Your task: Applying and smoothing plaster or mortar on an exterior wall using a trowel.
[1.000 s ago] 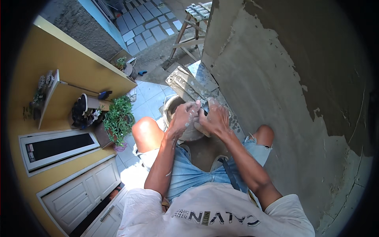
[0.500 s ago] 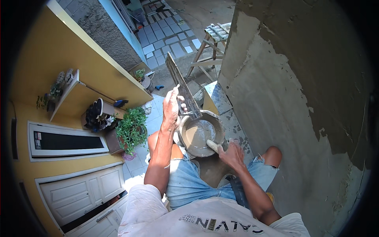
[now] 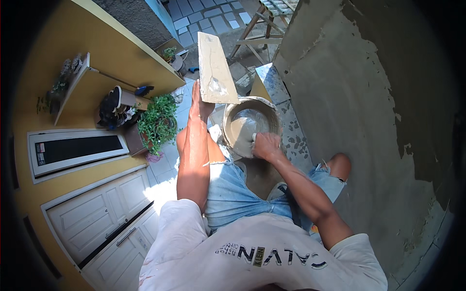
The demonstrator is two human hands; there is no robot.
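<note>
A long plastering float (image 3: 213,68) rises from my left hand (image 3: 198,106), whose fingers are wrapped behind it. Its flat, mortar-smeared face shows, with a wet patch near the lower end. That lower end overlaps the far left rim of a mortar-crusted bucket (image 3: 228,119) standing in front of my knees. Grey-brown wet mortar (image 3: 246,127) lies inside. Over the bucket's near right side, my right hand (image 3: 268,146) is closed on a pale, rounded handle (image 3: 254,137); only its end shows, and the rest of the tool is hidden.
A partly plastered wall (image 3: 340,106) with a darker, wet-looking area stands at my right. A wooden trestle (image 3: 264,29) is ahead. On the left are a leafy potted plant (image 3: 158,121), a yellow wall (image 3: 116,53) and white doors (image 3: 92,208).
The float has turned from edge-on to showing its flat face, over the bucket's far left. My right hand has moved up and left, further over the bucket. The view has shifted slightly.
</note>
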